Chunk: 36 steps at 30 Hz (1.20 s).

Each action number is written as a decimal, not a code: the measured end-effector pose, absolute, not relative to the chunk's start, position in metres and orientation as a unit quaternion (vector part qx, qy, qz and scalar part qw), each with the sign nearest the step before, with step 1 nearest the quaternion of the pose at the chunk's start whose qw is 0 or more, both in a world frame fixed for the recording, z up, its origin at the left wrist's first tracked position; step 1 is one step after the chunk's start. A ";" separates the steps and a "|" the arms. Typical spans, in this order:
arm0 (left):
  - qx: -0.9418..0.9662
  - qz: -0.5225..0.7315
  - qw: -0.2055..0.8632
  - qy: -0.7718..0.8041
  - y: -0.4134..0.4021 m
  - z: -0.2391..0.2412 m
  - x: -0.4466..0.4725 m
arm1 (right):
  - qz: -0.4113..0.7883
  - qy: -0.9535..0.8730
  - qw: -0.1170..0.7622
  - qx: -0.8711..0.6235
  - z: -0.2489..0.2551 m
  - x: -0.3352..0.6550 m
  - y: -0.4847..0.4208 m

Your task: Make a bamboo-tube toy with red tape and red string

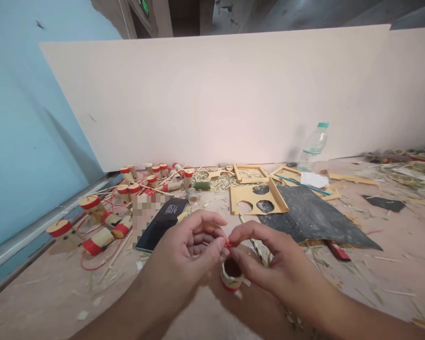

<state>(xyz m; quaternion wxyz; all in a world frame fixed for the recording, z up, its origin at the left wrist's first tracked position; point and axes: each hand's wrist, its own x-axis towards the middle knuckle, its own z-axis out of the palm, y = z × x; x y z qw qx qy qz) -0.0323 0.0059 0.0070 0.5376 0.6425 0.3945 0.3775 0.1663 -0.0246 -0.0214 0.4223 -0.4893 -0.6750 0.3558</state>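
My left hand (pixel 198 248) and my right hand (pixel 267 255) meet just above the tabletop, fingertips almost touching. Both pinch a small bit of red string (pixel 228 244), which shows between the fingers. Directly below stands a short hollow tube (pixel 231 278), pale with a red band near its base and its open mouth upward; the right fingers partly cover it. Whether the string runs into the tube cannot be made out. Behind the right hand lies a striped pencil-like stick (pixel 258 249), partly hidden. A phone (pixel 162 222) showing a lit clock rests beyond the left hand.
Several red-banded bamboo cylinders (pixel 98 241) with red strings fill the left side. Ahead are a cardboard tray with holes (pixel 246 192), a dark sheet (pixel 304 212), a blue stick (pixel 304 184) and a plastic bottle (pixel 313 146). Shavings litter the table; a white panel (pixel 212 104) rises behind.
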 end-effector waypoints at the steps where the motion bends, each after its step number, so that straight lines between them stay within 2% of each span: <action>1: 0.645 0.377 0.533 0.397 0.006 0.008 -0.032 | 0.347 -0.680 0.424 -0.487 -0.021 0.167 -0.025; 14: 0.692 0.365 0.477 0.401 0.009 0.006 -0.036 | 0.318 -0.696 0.417 -0.491 -0.022 0.169 -0.025; 20: 0.824 0.316 0.305 0.358 0.010 0.009 -0.040 | 0.312 -0.695 0.427 -0.488 -0.023 0.170 -0.028; 23: 0.843 0.315 0.267 0.345 0.010 0.010 -0.042 | 0.306 -0.700 0.431 -0.481 -0.024 0.170 -0.027; 32: 0.811 0.310 0.315 0.384 0.009 0.010 -0.040 | 0.317 -0.689 0.436 -0.484 -0.021 0.169 -0.025; 36: 0.773 0.318 0.388 0.388 0.009 0.011 -0.038 | 0.321 -0.686 0.444 -0.479 -0.019 0.169 -0.026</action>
